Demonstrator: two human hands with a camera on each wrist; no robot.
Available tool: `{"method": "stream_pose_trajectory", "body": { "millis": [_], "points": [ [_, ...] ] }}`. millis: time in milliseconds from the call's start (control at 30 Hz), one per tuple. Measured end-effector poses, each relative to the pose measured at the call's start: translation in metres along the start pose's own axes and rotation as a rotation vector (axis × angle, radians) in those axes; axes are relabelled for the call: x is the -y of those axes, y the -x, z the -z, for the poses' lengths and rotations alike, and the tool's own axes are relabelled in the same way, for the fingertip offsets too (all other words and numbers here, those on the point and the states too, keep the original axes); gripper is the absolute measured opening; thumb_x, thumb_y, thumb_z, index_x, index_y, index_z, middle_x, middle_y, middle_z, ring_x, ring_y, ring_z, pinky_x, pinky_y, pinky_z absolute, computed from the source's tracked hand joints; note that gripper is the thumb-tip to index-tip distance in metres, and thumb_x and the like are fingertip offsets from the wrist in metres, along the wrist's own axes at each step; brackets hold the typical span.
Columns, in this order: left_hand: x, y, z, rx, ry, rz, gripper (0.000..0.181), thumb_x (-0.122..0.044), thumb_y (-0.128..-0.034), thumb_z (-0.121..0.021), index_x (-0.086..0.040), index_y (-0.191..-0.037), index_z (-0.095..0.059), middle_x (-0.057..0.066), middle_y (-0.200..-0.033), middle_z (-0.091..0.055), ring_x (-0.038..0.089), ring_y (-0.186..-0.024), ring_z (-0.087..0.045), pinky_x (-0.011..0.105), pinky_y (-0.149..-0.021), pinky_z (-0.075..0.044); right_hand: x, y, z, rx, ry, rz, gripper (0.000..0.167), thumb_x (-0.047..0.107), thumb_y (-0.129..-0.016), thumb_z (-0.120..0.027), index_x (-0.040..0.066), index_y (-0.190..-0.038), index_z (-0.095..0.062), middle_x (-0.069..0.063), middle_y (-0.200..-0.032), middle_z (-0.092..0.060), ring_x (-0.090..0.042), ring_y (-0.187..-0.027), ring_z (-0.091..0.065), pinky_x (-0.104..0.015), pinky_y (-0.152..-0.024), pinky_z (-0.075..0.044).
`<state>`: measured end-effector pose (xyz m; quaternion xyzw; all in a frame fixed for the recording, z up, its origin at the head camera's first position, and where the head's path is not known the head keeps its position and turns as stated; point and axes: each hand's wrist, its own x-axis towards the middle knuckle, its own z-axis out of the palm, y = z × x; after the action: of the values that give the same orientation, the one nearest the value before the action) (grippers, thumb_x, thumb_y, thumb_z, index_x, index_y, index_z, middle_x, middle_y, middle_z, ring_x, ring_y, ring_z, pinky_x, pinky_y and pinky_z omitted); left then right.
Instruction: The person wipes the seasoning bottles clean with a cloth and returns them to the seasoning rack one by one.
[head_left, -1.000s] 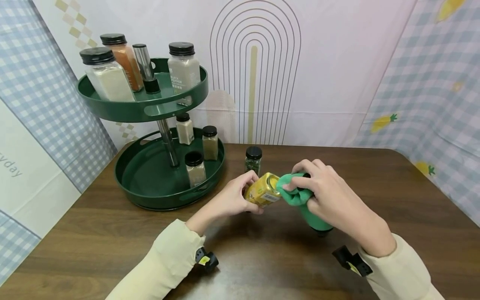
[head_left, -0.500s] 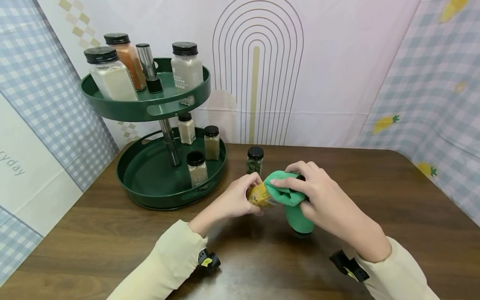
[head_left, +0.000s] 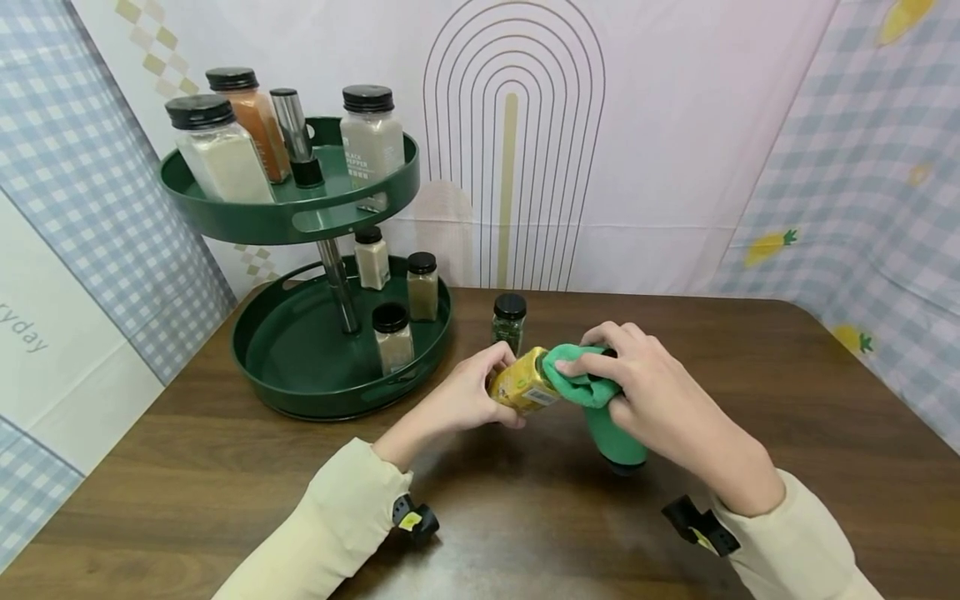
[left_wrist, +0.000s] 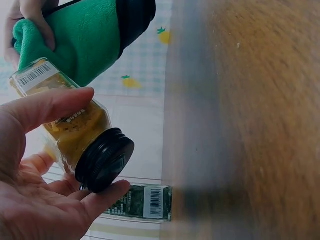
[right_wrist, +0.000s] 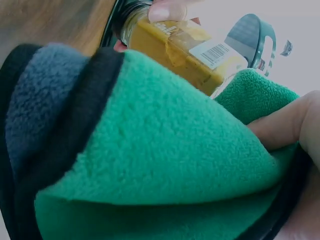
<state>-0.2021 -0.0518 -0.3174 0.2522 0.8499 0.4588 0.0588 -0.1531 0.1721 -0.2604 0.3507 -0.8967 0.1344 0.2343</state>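
A yellow jar [head_left: 522, 385] was gripped in the left hand [head_left: 480, 393], between thumb and fingers, held tilted above the table [head_left: 480, 542]. Its black lid [left_wrist: 105, 159] was seen at the hand's end in the left wrist view; its base was aimed at the green cloth [head_left: 618, 437]. The cloth was grasped in the right hand [head_left: 652, 392], bunched against the jar's base end, with its dark-edged tail left hanging. Compared with half a second ago, the cloth had been shifted rightward, its tail included, and more of the jar was exposed, barcode label [left_wrist: 37, 75] now shown; the base end had been mostly covered then. One second ago the cloth had been held farther right still. The left hand had been moved only slightly. The green-flecked jar [head_left: 508, 325] behind it and the two-tier rack [head_left: 292, 350] were left undisturbed on the table throughout.
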Motion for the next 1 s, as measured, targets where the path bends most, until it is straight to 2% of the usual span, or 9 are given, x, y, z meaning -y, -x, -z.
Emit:
{"method": "stream_pose_trajectory", "body": {
  "millis": [267, 367, 433, 533, 600, 700, 833, 900, 1000],
  "points": [
    [0.002, 0.000, 0.001, 0.016, 0.014, 0.030, 0.047, -0.009, -0.0634, -0.083, -0.015, -0.098, -0.051, 0.004, -0.099, -0.060, 0.017, -0.092, -0.056, 0.035, -0.081, -0.048, -0.004, 0.001, 0.003, 0.018, 0.075, -0.027, 0.045, -0.014, -0.072, -0.054, 0.019, -0.095, -0.075, -0.008, -0.100, -0.059, -0.027, -0.090, -0.052, -0.042, -0.077, -0.041],
    [0.004, -0.001, 0.001, 0.034, 0.030, 0.047, 0.048, -0.009, -0.0642, -0.082, -0.015, -0.100, -0.051, 0.004, -0.102, -0.059, 0.017, -0.095, -0.056, 0.036, -0.084, -0.047, -0.004, 0.001, 0.006, 0.049, 0.104, -0.043, 0.046, -0.014, -0.073, -0.052, 0.021, -0.094, -0.074, -0.007, -0.100, -0.059, -0.027, -0.091, -0.051, -0.042, -0.075, -0.040],
    [0.005, -0.001, 0.002, 0.048, 0.083, 0.068, 0.048, -0.009, -0.0648, -0.082, -0.014, -0.100, -0.050, 0.005, -0.104, -0.058, 0.019, -0.096, -0.055, 0.038, -0.086, -0.046, -0.005, 0.001, 0.008, 0.076, 0.143, -0.059, 0.047, -0.014, -0.073, -0.051, 0.022, -0.093, -0.074, -0.007, -0.100, -0.059, -0.028, -0.091, -0.051, -0.041, -0.074, -0.039],
    [0.004, 0.000, 0.003, 0.066, 0.212, 0.128, 0.048, -0.009, -0.0673, -0.081, -0.012, -0.103, -0.049, 0.006, -0.109, -0.059, 0.021, -0.100, -0.055, 0.041, -0.090, -0.045, -0.006, 0.002, 0.012, 0.084, 0.185, -0.091, 0.048, -0.013, -0.075, -0.049, 0.023, -0.094, -0.073, -0.008, -0.101, -0.058, -0.029, -0.092, -0.050, -0.041, -0.073, -0.038],
    [0.002, 0.000, 0.004, 0.079, 0.314, 0.181, 0.049, -0.009, -0.0697, -0.079, -0.012, -0.108, -0.049, 0.007, -0.114, -0.059, 0.023, -0.105, -0.055, 0.044, -0.092, -0.043, -0.006, 0.002, 0.013, 0.049, 0.182, -0.107, 0.047, -0.013, -0.075, -0.048, 0.022, -0.096, -0.073, -0.009, -0.101, -0.058, -0.030, -0.092, -0.050, -0.043, -0.075, -0.039],
    [0.000, 0.000, 0.004, 0.096, 0.461, 0.260, 0.056, -0.012, -0.0745, -0.076, -0.017, -0.123, -0.047, 0.007, -0.122, -0.056, 0.023, -0.112, -0.052, 0.046, -0.094, -0.042, -0.005, 0.002, 0.015, -0.050, 0.123, -0.109, 0.051, -0.014, -0.073, -0.046, 0.021, -0.101, -0.071, -0.008, -0.103, -0.058, -0.031, -0.096, -0.050, -0.045, -0.075, -0.041],
    [0.000, 0.000, 0.004, 0.107, 0.620, 0.299, 0.066, -0.011, -0.0793, -0.071, -0.018, -0.136, -0.038, 0.012, -0.129, -0.051, 0.025, -0.113, -0.053, 0.043, -0.087, -0.049, -0.001, 0.001, 0.015, -0.148, 0.043, -0.080, 0.061, -0.016, -0.068, -0.041, 0.021, -0.108, -0.068, -0.007, -0.107, -0.057, -0.028, -0.100, -0.050, -0.041, -0.071, -0.042],
    [0.001, 0.000, 0.004, 0.105, 0.627, 0.291, 0.065, -0.011, -0.0793, -0.071, -0.016, -0.135, -0.038, 0.015, -0.127, -0.051, 0.026, -0.111, -0.054, 0.039, -0.082, -0.052, 0.001, 0.000, 0.014, -0.169, 0.011, -0.072, 0.064, -0.016, -0.067, -0.039, 0.021, -0.112, -0.067, -0.007, -0.110, -0.056, -0.026, -0.101, -0.050, -0.039, -0.070, -0.042],
    [0.001, 0.001, 0.003, 0.104, 0.552, 0.267, 0.064, -0.014, -0.0774, -0.073, -0.019, -0.133, -0.041, 0.012, -0.124, -0.053, 0.023, -0.108, -0.054, 0.036, -0.079, -0.050, 0.004, 0.000, 0.013, -0.194, -0.037, -0.061, 0.067, -0.017, -0.068, -0.038, 0.021, -0.117, -0.064, -0.008, -0.114, -0.055, -0.026, -0.103, -0.049, -0.038, -0.072, -0.041]
  ]
}}
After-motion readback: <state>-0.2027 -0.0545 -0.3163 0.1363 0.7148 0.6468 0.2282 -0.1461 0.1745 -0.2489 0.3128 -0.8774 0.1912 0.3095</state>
